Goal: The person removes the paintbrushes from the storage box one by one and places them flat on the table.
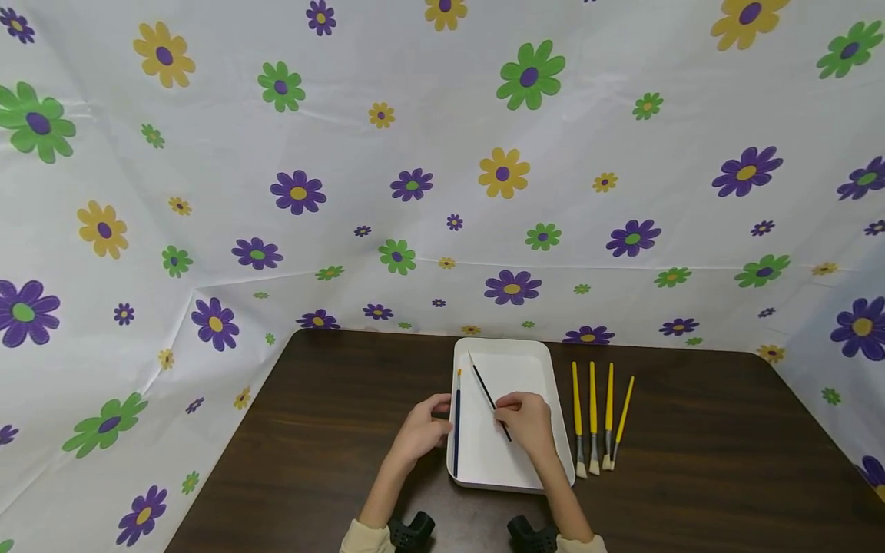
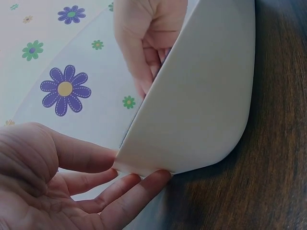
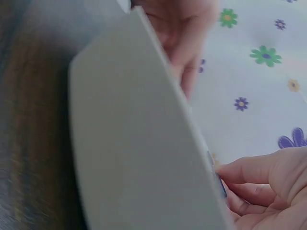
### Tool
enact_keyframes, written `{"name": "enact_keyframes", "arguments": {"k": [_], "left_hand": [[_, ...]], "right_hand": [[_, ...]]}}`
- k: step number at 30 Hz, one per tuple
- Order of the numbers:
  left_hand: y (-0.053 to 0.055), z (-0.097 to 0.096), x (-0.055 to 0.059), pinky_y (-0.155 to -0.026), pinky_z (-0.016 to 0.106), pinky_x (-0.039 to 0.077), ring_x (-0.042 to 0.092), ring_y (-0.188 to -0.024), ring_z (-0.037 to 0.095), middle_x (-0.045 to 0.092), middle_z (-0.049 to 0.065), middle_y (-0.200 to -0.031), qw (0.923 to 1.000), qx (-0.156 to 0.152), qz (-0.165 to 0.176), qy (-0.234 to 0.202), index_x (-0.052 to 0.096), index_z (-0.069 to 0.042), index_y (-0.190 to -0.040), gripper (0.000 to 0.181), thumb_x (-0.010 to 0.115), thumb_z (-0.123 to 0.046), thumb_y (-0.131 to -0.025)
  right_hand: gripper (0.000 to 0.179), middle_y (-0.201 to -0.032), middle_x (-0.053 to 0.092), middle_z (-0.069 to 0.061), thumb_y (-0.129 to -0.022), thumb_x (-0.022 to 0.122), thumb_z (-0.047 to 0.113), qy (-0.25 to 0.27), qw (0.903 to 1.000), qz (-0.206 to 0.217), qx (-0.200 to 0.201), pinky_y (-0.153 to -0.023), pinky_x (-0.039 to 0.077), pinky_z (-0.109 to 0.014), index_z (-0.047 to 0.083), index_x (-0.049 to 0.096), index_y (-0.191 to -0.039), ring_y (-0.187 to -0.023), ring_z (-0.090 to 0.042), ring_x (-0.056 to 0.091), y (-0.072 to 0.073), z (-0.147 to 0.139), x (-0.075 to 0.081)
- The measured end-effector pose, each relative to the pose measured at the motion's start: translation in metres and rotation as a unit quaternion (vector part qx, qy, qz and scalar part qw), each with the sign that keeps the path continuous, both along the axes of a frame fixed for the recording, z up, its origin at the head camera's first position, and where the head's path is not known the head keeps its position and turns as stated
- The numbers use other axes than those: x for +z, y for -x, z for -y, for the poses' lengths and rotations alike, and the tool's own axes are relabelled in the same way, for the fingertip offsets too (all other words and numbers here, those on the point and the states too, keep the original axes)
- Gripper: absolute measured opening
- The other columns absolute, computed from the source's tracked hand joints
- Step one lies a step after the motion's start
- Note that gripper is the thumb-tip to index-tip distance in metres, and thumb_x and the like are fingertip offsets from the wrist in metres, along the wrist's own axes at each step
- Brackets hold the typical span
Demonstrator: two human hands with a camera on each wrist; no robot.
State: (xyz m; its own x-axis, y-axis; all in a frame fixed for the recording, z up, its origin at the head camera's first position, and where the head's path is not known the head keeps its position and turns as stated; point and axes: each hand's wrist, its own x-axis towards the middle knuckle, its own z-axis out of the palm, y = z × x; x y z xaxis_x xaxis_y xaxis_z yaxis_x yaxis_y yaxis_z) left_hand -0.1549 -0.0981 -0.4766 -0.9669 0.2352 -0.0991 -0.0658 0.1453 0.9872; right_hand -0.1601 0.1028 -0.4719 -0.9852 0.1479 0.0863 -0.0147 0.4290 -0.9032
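Observation:
A white rectangular tray lies on the table. At its left edge my left hand holds the rim; in the left wrist view the thumb meets the top edge and the fingertips touch the wall below. My right hand, over the tray, pinches a thin black paintbrush by its handle. That brush slants with its pointed tip toward the far left. A dark blue paintbrush lies lengthwise along the tray's left side. In the right wrist view, the tray wall hides most of the held brush.
Several yellow-handled paintbrushes lie side by side to the right of the tray, pale bristles toward me. A flower-printed sheet rises behind the dark wooden table.

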Motion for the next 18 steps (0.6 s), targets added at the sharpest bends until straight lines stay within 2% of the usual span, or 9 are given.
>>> {"name": "enact_keyframes", "arguments": {"k": [5,11,18], "left_hand": [[0.0,0.0,0.001,-0.067,0.042,0.062,0.071,-0.092,0.03,0.062,0.026,-0.121,1.0,0.001,0.003,0.0,0.053,0.014,-0.139,0.054,0.059,0.008,-0.087],[0.0,0.0,0.002,-0.067,0.042,0.062,0.071,-0.092,0.031,0.061,0.027,-0.122,1.0,0.0,0.006,-0.003,0.051,0.014,-0.14,0.054,0.06,0.008,-0.088],[0.0,-0.001,0.001,-0.068,0.043,0.062,0.071,-0.094,0.031,0.061,0.027,-0.123,1.0,0.0,0.007,0.001,0.051,0.014,-0.141,0.053,0.06,0.007,-0.088]], "right_hand": [[0.01,-0.078,0.073,-0.014,-0.088,0.073,-0.005,0.083,0.9958,0.04,-0.003,-0.062,0.058,-0.024,-0.013,0.074,-0.095,-0.067,-0.021,0.072,0.002,-0.013,0.009],[0.018,-0.089,0.074,-0.019,-0.093,0.071,-0.004,0.185,0.9802,0.07,0.004,-0.068,0.06,-0.025,-0.018,0.07,-0.105,-0.073,-0.021,0.072,0.002,-0.025,0.02],[0.02,-0.093,0.074,-0.021,-0.095,0.068,-0.006,0.225,0.9713,0.078,-0.004,-0.071,0.06,-0.024,-0.019,0.067,-0.11,-0.073,-0.018,0.072,0.002,-0.034,0.025]]}}
